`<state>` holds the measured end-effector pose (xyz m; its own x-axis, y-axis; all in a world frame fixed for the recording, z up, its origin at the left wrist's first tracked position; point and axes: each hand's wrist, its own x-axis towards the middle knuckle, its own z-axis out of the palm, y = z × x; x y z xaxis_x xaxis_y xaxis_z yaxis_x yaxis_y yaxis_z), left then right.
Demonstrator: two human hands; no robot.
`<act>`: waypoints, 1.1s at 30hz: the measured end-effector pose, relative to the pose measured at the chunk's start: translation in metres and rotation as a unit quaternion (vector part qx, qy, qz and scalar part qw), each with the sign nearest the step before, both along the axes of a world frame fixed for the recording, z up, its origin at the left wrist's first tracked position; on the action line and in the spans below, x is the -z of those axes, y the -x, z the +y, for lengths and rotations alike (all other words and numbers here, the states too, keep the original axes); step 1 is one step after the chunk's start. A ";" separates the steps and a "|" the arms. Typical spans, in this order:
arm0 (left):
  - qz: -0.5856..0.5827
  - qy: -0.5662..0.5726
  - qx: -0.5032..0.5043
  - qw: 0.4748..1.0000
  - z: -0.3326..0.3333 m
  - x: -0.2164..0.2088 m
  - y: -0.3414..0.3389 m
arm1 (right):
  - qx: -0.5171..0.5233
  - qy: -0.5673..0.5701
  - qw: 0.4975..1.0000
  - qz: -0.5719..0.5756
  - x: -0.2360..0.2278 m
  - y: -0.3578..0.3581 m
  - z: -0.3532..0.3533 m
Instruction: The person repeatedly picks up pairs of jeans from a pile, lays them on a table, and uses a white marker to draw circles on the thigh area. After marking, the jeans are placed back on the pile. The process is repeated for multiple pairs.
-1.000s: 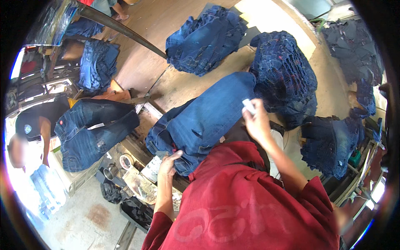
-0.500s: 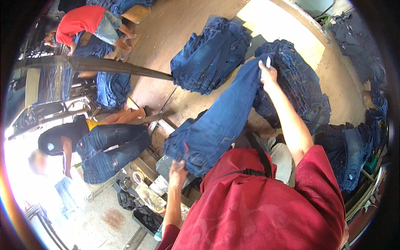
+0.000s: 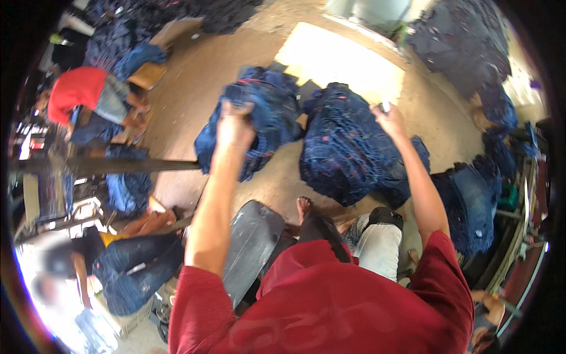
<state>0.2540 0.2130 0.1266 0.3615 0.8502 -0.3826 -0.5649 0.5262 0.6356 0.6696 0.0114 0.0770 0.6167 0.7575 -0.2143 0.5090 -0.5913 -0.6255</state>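
Observation:
My left hand [image 3: 234, 127] is over the left heap of blue jeans [image 3: 274, 109]. Motion blurs it, and I cannot tell whether its fingers grip the denim. Close to the upper right edge of the second heap of jeans [image 3: 348, 147], my right hand [image 3: 390, 123] is closed with a small white-tipped thing [image 3: 385, 107] at its fingertips, too small to name. Both heaps lie on the brown floor, with folded layers and crumpled edges showing.
A grey padded bench [image 3: 253, 236] stands by my left arm. Dark cloth piles up at the far right [image 3: 460, 47], with more jeans [image 3: 466, 206] below. A person in red [image 3: 82, 97] bends at the left; another sits lower left with jeans [image 3: 138, 271]. A dark bar [image 3: 147, 165] crosses the left.
The single pair of jeans stretched between my hands is no longer held between them. My left hand has moved up over the left heap. The view has shifted, and the bench now shows.

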 end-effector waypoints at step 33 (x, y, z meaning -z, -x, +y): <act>0.231 -0.209 0.304 0.900 -0.201 0.036 -0.029 | -0.022 -0.146 0.972 -0.183 0.002 0.129 -0.067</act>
<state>0.2832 0.0117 0.0907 0.6924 0.6539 -0.3048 0.1223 0.3099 0.9429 0.5405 -0.0553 0.0747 0.5771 0.7801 0.2416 0.7494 -0.3882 -0.5364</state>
